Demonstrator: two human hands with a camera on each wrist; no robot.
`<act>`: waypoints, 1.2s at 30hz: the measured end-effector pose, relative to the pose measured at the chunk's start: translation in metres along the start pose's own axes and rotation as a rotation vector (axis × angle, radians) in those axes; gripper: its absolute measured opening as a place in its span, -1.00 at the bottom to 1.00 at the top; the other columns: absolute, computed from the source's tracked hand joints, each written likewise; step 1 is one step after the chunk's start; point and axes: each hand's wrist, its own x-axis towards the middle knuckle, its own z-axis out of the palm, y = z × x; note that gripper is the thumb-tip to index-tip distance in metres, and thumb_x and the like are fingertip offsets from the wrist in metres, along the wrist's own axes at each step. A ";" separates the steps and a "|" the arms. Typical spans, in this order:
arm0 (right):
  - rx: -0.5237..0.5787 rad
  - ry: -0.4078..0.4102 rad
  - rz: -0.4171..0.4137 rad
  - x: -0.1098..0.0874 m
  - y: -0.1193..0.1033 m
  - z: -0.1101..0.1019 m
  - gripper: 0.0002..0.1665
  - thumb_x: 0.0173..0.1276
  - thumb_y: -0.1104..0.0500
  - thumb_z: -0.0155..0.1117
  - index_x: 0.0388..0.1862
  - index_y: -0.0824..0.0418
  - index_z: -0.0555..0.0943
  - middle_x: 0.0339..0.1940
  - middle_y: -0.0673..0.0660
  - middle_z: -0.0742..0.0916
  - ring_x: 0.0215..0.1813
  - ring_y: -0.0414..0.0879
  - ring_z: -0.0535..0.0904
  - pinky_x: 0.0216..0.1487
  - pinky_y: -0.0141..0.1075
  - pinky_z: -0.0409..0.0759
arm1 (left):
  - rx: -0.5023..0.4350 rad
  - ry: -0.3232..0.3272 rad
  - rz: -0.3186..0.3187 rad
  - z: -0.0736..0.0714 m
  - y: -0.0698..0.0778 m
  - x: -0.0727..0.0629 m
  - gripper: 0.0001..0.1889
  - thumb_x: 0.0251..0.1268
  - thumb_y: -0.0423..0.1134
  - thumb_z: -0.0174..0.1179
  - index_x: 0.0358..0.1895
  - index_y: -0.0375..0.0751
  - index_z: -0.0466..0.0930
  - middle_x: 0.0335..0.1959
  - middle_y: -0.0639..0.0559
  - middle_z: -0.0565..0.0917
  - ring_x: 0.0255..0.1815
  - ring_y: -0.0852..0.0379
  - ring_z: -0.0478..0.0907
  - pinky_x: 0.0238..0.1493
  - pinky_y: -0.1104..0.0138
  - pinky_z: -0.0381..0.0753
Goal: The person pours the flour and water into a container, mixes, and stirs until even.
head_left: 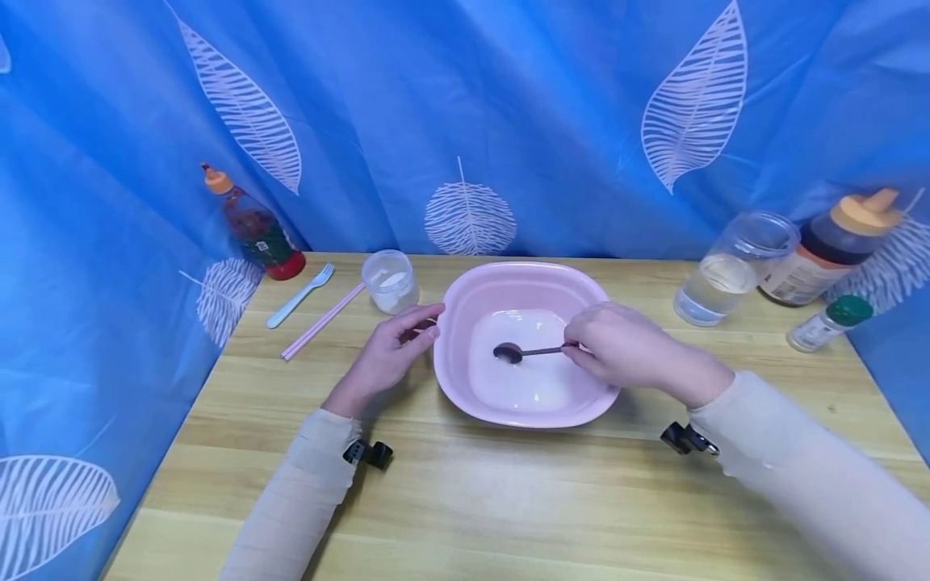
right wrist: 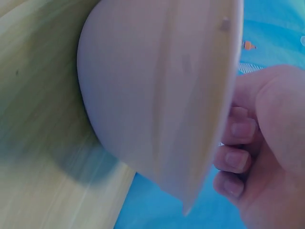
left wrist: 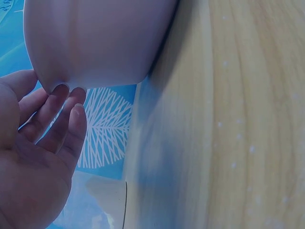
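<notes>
A pink basin (head_left: pixel 596 286) stands on the table, with what looks like clear liquid over its bottom. My left hand (head_left: pixel 392 347) is at the basin's left rim. Its loosely bent fingers (left wrist: pixel 62 109) touch the outer side and edge, seen in the left wrist view. Over the right rim reaches my right hand (head_left: pixel 617 343), pinching the handle of a dark brown spoon (head_left: pixel 508 353). The spoon's bowl is low inside the basin, pointing left. In the right wrist view the basin wall hides the spoon, and curled fingers (right wrist: pixel 233 157) show beyond the rim.
Left of the basin are a clear cup (head_left: pixel 391 282) with white contents, pink chopsticks (head_left: pixel 323 323), a light blue fork (head_left: pixel 300 296) and a red sauce bottle (head_left: pixel 265 230). At right stand a water glass (head_left: pixel 715 286), a dark sauce bottle (head_left: pixel 824 254) and a green-capped jar (head_left: pixel 828 324).
</notes>
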 end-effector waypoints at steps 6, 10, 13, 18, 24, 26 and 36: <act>-0.004 0.021 0.067 0.009 -0.004 0.006 -0.82 0.47 0.21 0.45 -0.39 0.05 0.74 -0.48 -0.10 0.71 -0.42 -0.22 0.48 -0.19 -0.15 0.59 | -0.002 -0.002 -0.003 0.000 0.000 0.001 -0.55 0.69 -0.19 0.17 0.52 -0.11 0.56 0.37 -0.13 0.66 0.27 -0.11 0.66 0.24 0.07 0.66; 0.005 0.035 0.148 0.009 -0.001 0.005 -0.84 0.48 0.19 0.45 -0.36 0.09 0.77 -0.44 -0.05 0.77 -0.42 -0.18 0.55 -0.19 -0.11 0.63 | -0.002 -0.002 0.005 0.000 0.000 0.001 -0.55 0.68 -0.20 0.17 0.52 -0.13 0.56 0.38 -0.14 0.66 0.27 -0.11 0.66 0.23 0.13 0.66; 0.000 0.040 0.215 0.006 0.003 0.002 -0.86 0.48 0.17 0.44 -0.33 0.12 0.79 -0.42 -0.01 0.80 -0.39 -0.12 0.59 -0.20 -0.06 0.65 | -0.003 -0.003 0.006 0.000 0.000 0.001 -0.55 0.69 -0.20 0.17 0.52 -0.13 0.55 0.39 -0.14 0.65 0.28 -0.11 0.66 0.23 0.16 0.66; -0.008 0.087 0.281 -0.006 0.010 -0.005 -0.88 0.46 0.16 0.42 -0.25 0.16 0.82 -0.36 0.04 0.82 -0.33 -0.04 0.65 -0.21 0.00 0.67 | -0.012 -0.002 0.000 0.000 -0.001 0.001 -0.55 0.69 -0.19 0.17 0.53 -0.12 0.55 0.41 -0.13 0.64 0.29 -0.11 0.65 0.26 0.16 0.65; 0.032 0.197 0.237 -0.025 0.018 -0.011 -0.89 0.45 0.22 0.42 -0.16 0.20 0.83 -0.39 0.02 0.73 -0.34 -0.11 0.57 -0.26 -0.16 0.62 | -0.016 0.004 -0.004 0.000 -0.002 0.000 -0.55 0.68 -0.20 0.18 0.52 -0.12 0.56 0.40 -0.13 0.65 0.30 -0.11 0.65 0.28 0.16 0.65; 0.039 0.234 0.197 -0.029 0.020 -0.011 -0.93 0.42 0.26 0.45 -0.19 0.19 0.83 -0.41 -0.01 0.70 -0.35 -0.14 0.54 -0.28 -0.20 0.58 | -0.015 0.005 -0.005 -0.001 -0.002 0.000 -0.55 0.68 -0.20 0.18 0.52 -0.13 0.56 0.40 -0.13 0.64 0.31 -0.12 0.65 0.30 0.15 0.65; 0.074 0.232 0.044 -0.033 0.006 0.004 -0.91 0.36 0.26 0.55 -0.26 0.06 0.80 -0.38 -0.12 0.75 -0.31 -0.23 0.53 -0.11 -0.12 0.54 | -0.026 0.001 -0.009 0.000 -0.002 0.001 -0.55 0.69 -0.20 0.17 0.53 -0.11 0.55 0.41 -0.12 0.64 0.33 -0.11 0.64 0.32 0.12 0.64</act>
